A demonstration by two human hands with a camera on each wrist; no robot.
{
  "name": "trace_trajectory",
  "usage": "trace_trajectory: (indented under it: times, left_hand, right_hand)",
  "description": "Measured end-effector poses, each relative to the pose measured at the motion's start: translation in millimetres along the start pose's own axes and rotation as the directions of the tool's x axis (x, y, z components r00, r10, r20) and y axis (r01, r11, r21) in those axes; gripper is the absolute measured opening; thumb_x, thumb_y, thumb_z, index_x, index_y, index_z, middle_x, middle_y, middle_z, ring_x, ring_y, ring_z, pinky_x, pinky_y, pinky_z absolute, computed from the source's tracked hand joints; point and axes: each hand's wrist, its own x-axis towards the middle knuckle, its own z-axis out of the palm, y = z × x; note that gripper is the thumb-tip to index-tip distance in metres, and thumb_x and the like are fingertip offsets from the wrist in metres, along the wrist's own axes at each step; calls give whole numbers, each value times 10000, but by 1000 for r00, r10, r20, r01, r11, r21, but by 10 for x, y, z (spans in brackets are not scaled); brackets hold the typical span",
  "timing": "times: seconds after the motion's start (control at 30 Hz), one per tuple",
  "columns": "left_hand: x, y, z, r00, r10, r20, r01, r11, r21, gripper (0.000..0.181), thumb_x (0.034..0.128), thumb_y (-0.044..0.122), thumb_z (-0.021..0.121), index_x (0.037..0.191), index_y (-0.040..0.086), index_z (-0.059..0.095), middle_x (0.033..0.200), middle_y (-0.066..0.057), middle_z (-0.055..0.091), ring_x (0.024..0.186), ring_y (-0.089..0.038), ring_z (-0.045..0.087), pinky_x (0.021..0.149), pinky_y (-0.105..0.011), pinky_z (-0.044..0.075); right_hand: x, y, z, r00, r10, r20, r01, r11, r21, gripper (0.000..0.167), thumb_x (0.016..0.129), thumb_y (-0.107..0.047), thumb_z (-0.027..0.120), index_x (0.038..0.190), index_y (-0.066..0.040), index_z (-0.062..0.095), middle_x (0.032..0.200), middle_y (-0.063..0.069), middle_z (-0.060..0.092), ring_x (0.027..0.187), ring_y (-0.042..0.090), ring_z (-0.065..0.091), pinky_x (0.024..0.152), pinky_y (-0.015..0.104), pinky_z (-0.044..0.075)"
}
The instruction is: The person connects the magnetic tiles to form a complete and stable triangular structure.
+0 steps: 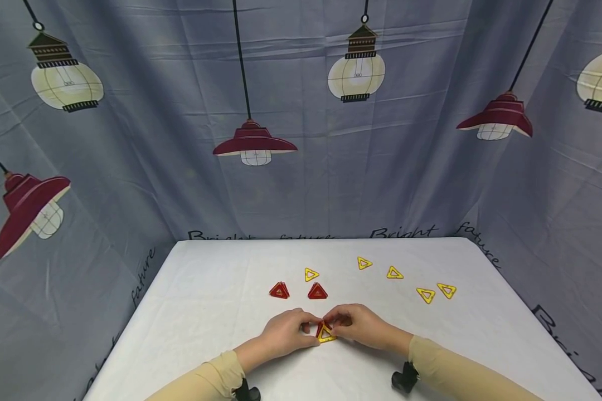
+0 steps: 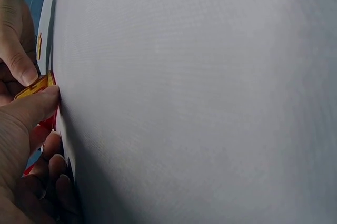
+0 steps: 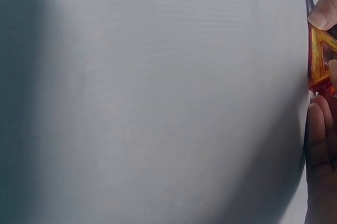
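Near the front of the white table, my left hand [image 1: 287, 333] and right hand [image 1: 362, 327] meet at a small triangular piece. Its near side is a yellow triangle frame [image 1: 326, 339] with an open middle, leaning against red triangle pieces [image 1: 319, 328] behind it. From the left, my left thumb and fingers grip the yellow frame and the red part. My right thumb and fingers pinch the same piece on its right side. The left wrist view shows the yellow frame [image 2: 31, 88] and red edge [image 2: 51, 123] between the fingertips. Fingers hide part of the red pieces.
Two red pyramid-like shapes [image 1: 279, 291] [image 1: 318, 291] stand beyond the hands. Several yellow triangle frames lie flat farther back: one frame [image 1: 306, 277] behind the red shapes, others [image 1: 391, 275] [image 1: 421, 291] to the right. A grey curtain [image 1: 301, 195] with printed lamps surrounds the table.
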Motion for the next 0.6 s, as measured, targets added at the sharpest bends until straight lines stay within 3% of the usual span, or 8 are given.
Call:
trace_trajectory:
  times: [0.3, 0.6]
  left_hand:
    - [18, -2, 11, 1000, -13, 19, 13, 1000, 6, 396, 831, 389, 850, 1192, 256, 756, 797, 158, 554, 667, 9, 459, 581, -219, 376]
    - [15, -4, 28, 1000, -14, 11, 13, 1000, 24, 404, 816, 428, 855, 1166, 261, 741, 804, 152, 554, 672, 7, 460, 584, -220, 382]
  right_hand:
    - [-62, 32, -27, 999, -19, -43, 13, 989, -150, 171, 889, -247, 815, 1055, -259, 776, 1044, -121, 621, 897, 96, 573, 776, 254, 500]
    - [-59, 66, -18, 999, -2, -48, -8, 977, -211, 165, 884, -243, 820, 1040, -291, 798, 1023, -139, 555, 890, 89, 530, 757, 256, 475]
